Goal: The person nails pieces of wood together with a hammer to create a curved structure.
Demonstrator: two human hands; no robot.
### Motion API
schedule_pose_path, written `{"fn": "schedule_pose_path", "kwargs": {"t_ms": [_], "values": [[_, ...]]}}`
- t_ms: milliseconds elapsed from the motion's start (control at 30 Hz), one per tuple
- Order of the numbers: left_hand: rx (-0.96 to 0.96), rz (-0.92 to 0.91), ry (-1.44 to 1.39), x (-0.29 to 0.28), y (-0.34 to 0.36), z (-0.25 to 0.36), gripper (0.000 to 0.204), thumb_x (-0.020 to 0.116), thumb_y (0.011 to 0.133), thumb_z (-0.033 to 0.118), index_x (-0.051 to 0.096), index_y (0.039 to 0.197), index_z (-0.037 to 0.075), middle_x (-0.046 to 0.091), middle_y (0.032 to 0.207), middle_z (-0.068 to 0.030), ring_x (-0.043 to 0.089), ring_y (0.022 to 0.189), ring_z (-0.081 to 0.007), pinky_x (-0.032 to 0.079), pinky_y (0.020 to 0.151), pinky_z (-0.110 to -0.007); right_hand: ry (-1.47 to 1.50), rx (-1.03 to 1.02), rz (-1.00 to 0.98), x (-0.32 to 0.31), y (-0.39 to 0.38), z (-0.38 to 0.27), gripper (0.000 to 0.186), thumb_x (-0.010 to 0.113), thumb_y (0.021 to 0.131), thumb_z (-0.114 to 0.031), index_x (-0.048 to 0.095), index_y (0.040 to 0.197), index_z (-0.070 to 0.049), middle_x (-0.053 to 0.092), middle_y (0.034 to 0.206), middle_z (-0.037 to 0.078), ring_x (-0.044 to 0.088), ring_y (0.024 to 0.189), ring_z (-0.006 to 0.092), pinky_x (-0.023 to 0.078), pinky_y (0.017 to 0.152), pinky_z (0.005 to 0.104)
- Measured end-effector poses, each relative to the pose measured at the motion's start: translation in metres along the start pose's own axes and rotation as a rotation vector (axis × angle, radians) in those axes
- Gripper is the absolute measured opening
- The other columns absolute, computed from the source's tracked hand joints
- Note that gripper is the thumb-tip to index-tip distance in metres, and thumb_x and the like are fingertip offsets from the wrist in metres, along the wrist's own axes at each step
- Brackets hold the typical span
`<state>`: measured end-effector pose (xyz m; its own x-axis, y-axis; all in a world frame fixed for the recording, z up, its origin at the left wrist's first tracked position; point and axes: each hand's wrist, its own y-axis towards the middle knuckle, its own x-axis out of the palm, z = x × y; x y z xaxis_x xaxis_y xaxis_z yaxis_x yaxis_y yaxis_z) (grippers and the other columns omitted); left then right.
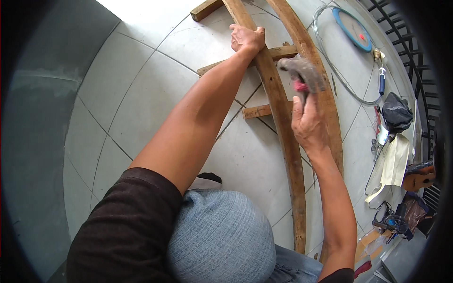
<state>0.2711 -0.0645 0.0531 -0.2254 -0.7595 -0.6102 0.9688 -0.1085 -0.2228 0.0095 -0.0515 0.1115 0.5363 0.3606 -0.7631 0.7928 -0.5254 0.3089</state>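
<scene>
A long wooden beam (pixel 279 106) runs from the top of the view toward my knee, with a second long beam (pixel 334 120) to its right. Shorter wood pieces lie across or beneath them: a crosspiece (pixel 286 50), a block (pixel 257 112) and a far block (pixel 206 9). Near the far end, my left hand (pixel 247 38) is closed around the left beam. My right hand (pixel 309 123) grips a claw hammer (pixel 309 75) by its handle, just below a red band. The hammer's head is motion-blurred and appears above the gap between the beams; whether it touches wood, I cannot tell.
White tiles cover the floor (pixel 137 89), and a grey wall (pixel 37 122) stands at left. To the right lie a blue-rimmed disc (pixel 353 29), a looped clear hose (pixel 325 61), a black plastic bag (pixel 396 113) and assorted tools beside a black metal grille (pixel 415 61).
</scene>
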Motion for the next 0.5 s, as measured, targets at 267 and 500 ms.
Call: {"fn": "schedule_pose_path", "kwargs": {"t_ms": [267, 500], "values": [[0.013, 0.007, 0.002, 0.001, 0.003, -0.002, 0.069, 0.076, 0.072, 0.039, 0.044, 0.113, -0.006, 0.068, 0.107, -0.0228, 0.068, 0.103, -0.0343, 0.053, 0.093, -0.037, 0.022, -0.022, -0.044, 0.003, -0.004, 0.010, 0.026, 0.056, 0.097, -0.016, 0.047, 0.113, 0.001, 0.063, 0.072, 0.028, 0.062, 0.068, 0.0496, 0.048, 0.060, 0.0549], [0.016, 0.013, 0.019, 0.006, 0.006, -0.004, 0.069, 0.076, 0.071, 0.041, 0.044, 0.112, -0.005, 0.068, 0.105, -0.0226, 0.068, 0.102, -0.0335, 0.053, 0.091, -0.038, -0.037, -0.060, -0.110, 0.020, -0.009, 0.023, 0.026, 0.056, 0.096, -0.018, 0.045, 0.112, -0.001, 0.062, 0.071, 0.027, 0.062, 0.070, 0.0497, 0.049, 0.062, 0.0570]]}}
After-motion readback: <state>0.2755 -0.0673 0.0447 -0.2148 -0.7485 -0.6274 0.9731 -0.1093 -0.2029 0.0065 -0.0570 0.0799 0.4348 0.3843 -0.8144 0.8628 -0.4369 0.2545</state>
